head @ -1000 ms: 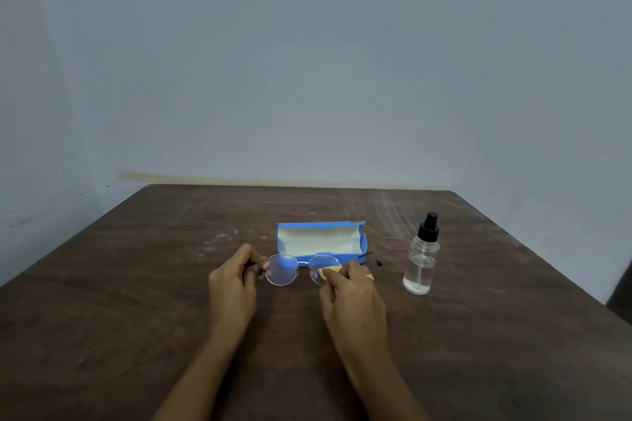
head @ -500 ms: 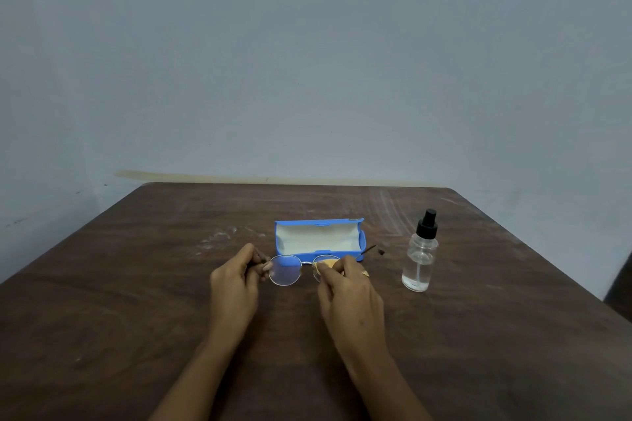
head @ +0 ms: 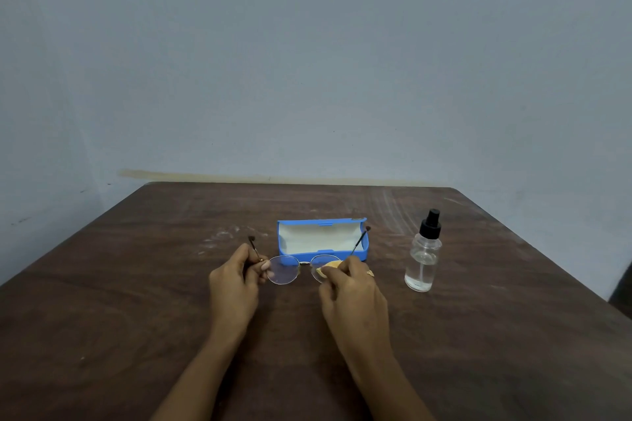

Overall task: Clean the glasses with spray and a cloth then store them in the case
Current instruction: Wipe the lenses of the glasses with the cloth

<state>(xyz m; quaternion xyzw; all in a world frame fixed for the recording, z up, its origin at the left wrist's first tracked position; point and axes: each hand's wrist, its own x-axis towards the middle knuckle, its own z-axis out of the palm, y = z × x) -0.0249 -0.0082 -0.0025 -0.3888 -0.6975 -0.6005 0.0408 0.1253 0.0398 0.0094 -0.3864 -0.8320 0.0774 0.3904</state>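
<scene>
Round thin-framed glasses (head: 284, 269) are held just above the brown table, both arms unfolded and pointing away from me. My left hand (head: 236, 284) pinches the frame at its left hinge. My right hand (head: 352, 294) presses a small yellow cloth (head: 329, 266) onto the right lens, pinching it between thumb and fingers. The open blue case (head: 321, 238), with a pale lining, lies right behind the glasses. A clear spray bottle (head: 423, 256) with a black nozzle stands upright to the right of my right hand.
The dark wooden table (head: 136, 301) reaches back to a pale blue-grey wall. Its right edge runs diagonally past the bottle, and a dark object (head: 624, 287) shows beyond that edge.
The glasses have tilted so both arms now point up and away toward the case. My right hand keeps rubbing the cloth on the right lens. Case and bottle have not moved.
</scene>
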